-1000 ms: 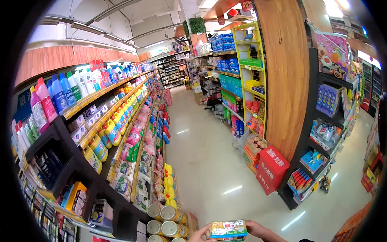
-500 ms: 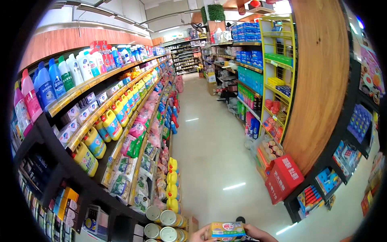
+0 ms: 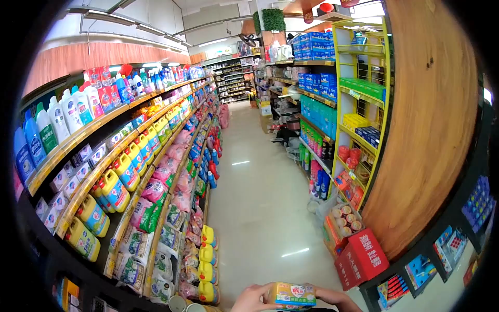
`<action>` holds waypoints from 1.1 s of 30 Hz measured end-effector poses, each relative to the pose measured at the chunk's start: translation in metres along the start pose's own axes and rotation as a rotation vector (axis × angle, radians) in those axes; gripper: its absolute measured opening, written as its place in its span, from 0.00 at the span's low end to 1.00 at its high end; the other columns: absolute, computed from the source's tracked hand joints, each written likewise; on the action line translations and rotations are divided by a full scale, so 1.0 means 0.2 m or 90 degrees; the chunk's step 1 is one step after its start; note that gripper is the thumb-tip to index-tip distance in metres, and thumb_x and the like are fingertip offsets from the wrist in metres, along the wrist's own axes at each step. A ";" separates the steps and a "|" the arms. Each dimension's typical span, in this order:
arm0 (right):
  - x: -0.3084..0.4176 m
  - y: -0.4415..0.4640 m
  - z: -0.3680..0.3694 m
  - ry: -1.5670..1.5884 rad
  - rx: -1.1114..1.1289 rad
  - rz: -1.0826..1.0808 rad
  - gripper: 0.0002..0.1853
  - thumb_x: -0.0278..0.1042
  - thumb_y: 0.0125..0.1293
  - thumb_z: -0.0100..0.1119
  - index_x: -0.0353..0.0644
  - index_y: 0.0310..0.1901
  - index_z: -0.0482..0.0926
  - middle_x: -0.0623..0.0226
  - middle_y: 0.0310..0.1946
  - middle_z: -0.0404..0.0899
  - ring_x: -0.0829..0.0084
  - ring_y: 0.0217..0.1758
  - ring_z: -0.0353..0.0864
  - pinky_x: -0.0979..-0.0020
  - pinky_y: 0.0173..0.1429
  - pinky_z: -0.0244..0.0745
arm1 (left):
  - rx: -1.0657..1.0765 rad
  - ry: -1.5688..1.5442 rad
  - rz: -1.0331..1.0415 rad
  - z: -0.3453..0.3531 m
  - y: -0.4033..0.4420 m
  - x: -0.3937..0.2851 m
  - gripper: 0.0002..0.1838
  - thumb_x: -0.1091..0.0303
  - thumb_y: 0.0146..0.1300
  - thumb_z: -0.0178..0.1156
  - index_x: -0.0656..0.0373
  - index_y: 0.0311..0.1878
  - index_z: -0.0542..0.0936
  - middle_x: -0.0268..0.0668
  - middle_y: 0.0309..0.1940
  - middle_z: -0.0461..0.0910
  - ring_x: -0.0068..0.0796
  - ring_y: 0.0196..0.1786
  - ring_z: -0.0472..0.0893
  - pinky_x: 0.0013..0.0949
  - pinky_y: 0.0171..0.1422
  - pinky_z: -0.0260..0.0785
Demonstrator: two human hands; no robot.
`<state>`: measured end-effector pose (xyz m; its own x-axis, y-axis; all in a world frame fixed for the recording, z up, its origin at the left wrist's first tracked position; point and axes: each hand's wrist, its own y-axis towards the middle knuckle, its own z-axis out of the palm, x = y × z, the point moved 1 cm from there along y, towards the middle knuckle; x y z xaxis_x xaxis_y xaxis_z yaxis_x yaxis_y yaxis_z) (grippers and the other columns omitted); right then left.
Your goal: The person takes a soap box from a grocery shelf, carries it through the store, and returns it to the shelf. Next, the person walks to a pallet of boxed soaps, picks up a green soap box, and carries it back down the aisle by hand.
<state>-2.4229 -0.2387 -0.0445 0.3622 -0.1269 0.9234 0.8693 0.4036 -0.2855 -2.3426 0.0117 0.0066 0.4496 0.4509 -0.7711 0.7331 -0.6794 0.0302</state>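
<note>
Low in the view, a small yellow pack (image 3: 293, 295) with green and blue bands and a red-and-white logo is held between both hands; it looks like a pack of bar soap. My left hand (image 3: 253, 298) is closed on its left end, the thumb along the upper edge. At the right end, my right hand (image 3: 332, 297) grips the pack, its fingers mostly hidden behind it. Tins (image 3: 179, 303) with pale lids stand left of my left hand, cut off by the bottom edge.
Long shelves (image 3: 83, 136) of bottles, yellow jugs (image 3: 113, 189) and bags line the left. Yellow jugs (image 3: 208, 271) also stand on the floor. On the right are a yellow rack (image 3: 387, 104), a red box (image 3: 362, 258) and a wooden pillar (image 3: 421, 114). An aisle (image 3: 254, 208) runs between.
The view has moved forward and turned slightly right, so the near tins and shelf end slide down and left. The pack rises slightly in view, still in both hands.
</note>
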 end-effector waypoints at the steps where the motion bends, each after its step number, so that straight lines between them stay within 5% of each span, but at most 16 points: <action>1: 0.00 0.03 -0.05 -0.011 0.020 -0.024 0.22 0.42 0.75 0.38 0.38 0.63 0.67 0.67 0.58 0.71 0.74 0.62 0.67 0.71 0.67 0.59 | -0.057 0.008 0.108 0.00 0.06 0.01 0.38 0.56 0.43 0.75 0.56 0.60 0.75 0.45 0.36 0.80 0.33 0.35 0.76 0.34 0.41 0.71; 2: 0.00 0.04 -0.09 0.058 0.030 -0.004 0.20 0.40 0.74 0.42 0.37 0.61 0.68 0.69 0.57 0.68 0.76 0.63 0.63 0.74 0.69 0.53 | -0.062 0.002 0.103 0.00 0.11 0.01 0.38 0.56 0.43 0.75 0.56 0.60 0.75 0.45 0.36 0.80 0.33 0.35 0.76 0.34 0.41 0.71; 10: -0.13 0.48 -0.33 0.038 0.010 -0.103 0.25 0.44 0.72 0.44 0.33 0.63 0.66 0.61 0.61 0.68 0.70 0.66 0.63 0.69 0.72 0.53 | -0.066 -0.135 -0.029 -0.13 0.38 0.28 0.40 0.60 0.35 0.79 0.57 0.57 0.77 0.39 0.30 0.77 0.33 0.30 0.73 0.32 0.40 0.70; 14: -0.08 0.83 -0.34 -0.006 0.040 -0.139 0.27 0.45 0.73 0.44 0.32 0.64 0.65 0.60 0.64 0.66 0.67 0.68 0.62 0.67 0.73 0.52 | -0.015 -0.200 -0.043 -0.38 0.57 0.49 0.39 0.61 0.34 0.79 0.58 0.55 0.78 0.36 0.27 0.75 0.29 0.27 0.70 0.29 0.35 0.68; 15: 0.01 0.95 -0.33 -0.036 0.071 -0.153 0.27 0.45 0.73 0.44 0.33 0.64 0.65 0.60 0.65 0.65 0.67 0.69 0.61 0.66 0.74 0.51 | -0.072 -0.114 0.049 -0.48 0.64 0.53 0.39 0.61 0.34 0.79 0.58 0.56 0.78 0.35 0.25 0.74 0.27 0.26 0.70 0.29 0.34 0.67; 16: 0.13 1.02 -0.29 0.028 0.046 -0.147 0.27 0.39 0.73 0.45 0.31 0.67 0.60 0.59 0.66 0.63 0.66 0.69 0.60 0.67 0.73 0.50 | -0.129 -0.029 0.143 -0.57 0.71 0.56 0.39 0.62 0.34 0.79 0.59 0.56 0.78 0.33 0.24 0.72 0.25 0.25 0.69 0.28 0.32 0.66; 20: 0.61 1.26 -0.14 -0.034 0.087 -0.131 0.23 0.38 0.73 0.42 0.34 0.63 0.65 0.64 0.61 0.64 0.71 0.68 0.60 0.71 0.72 0.50 | -0.052 -0.073 0.088 -0.93 0.81 0.73 0.35 0.63 0.40 0.76 0.60 0.56 0.76 0.29 0.19 0.70 0.25 0.28 0.73 0.29 0.38 0.65; 23: 0.65 1.54 -0.12 -0.017 0.085 -0.076 0.23 0.39 0.73 0.43 0.34 0.63 0.65 0.63 0.61 0.64 0.71 0.68 0.59 0.71 0.72 0.49 | -0.132 -0.083 0.109 -1.12 0.90 0.82 0.30 0.64 0.35 0.77 0.60 0.48 0.82 0.28 0.16 0.67 0.25 0.25 0.72 0.29 0.35 0.63; 27: 0.73 1.79 -0.11 -0.028 0.048 0.004 0.25 0.41 0.72 0.44 0.35 0.65 0.63 0.61 0.61 0.65 0.69 0.67 0.63 0.68 0.71 0.55 | -0.160 0.036 0.090 -1.17 0.93 1.13 0.41 0.64 0.34 0.78 0.58 0.58 0.76 0.31 0.21 0.68 0.21 0.24 0.65 0.28 0.29 0.63; 33: 0.78 2.18 -0.16 0.003 0.060 0.075 0.25 0.41 0.72 0.45 0.35 0.65 0.62 0.61 0.61 0.66 0.68 0.66 0.64 0.66 0.70 0.56 | -0.153 -0.120 -0.058 -1.14 1.00 1.42 0.41 0.67 0.38 0.77 0.59 0.60 0.73 0.30 0.24 0.71 0.20 0.27 0.67 0.28 0.30 0.65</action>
<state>-1.9773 -0.1112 -0.0337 0.4618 -0.0785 0.8835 0.7856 0.4986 -0.3663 -1.9531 0.1356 -0.0617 0.2908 0.3733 -0.8809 0.8759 -0.4743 0.0882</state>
